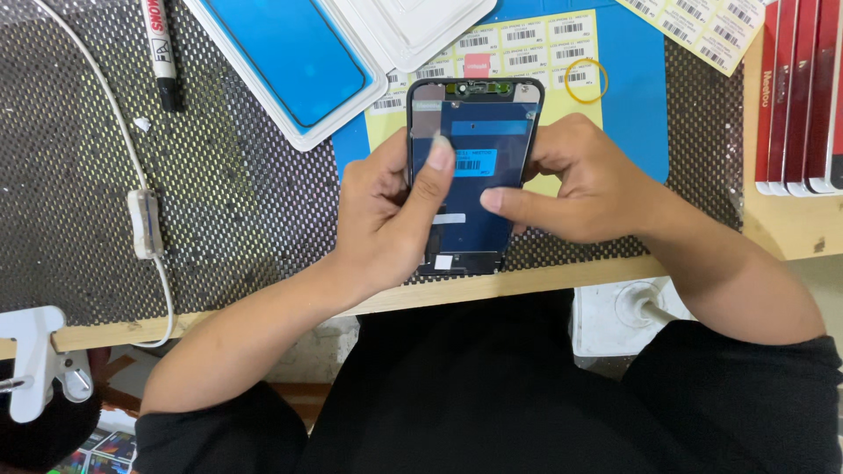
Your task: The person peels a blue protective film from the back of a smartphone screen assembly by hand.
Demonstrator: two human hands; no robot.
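Gripping phone screen panel (474,175) — left hand (386,219), right hand (584,184) (both grasping) — over mesh mat (237,202).

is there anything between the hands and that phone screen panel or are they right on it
Nothing visible stands between. The left hand grips the phone screen panel from its left edge, thumb lying across the blue back. The right hand holds the right edge, its forefinger touching the panel's middle. Both hands are in direct contact.

A wooden workbench (562,279) carries a dark perforated mat (246,202); a blue mat (637,96) lies on it, with red boxes (795,96) to the right.
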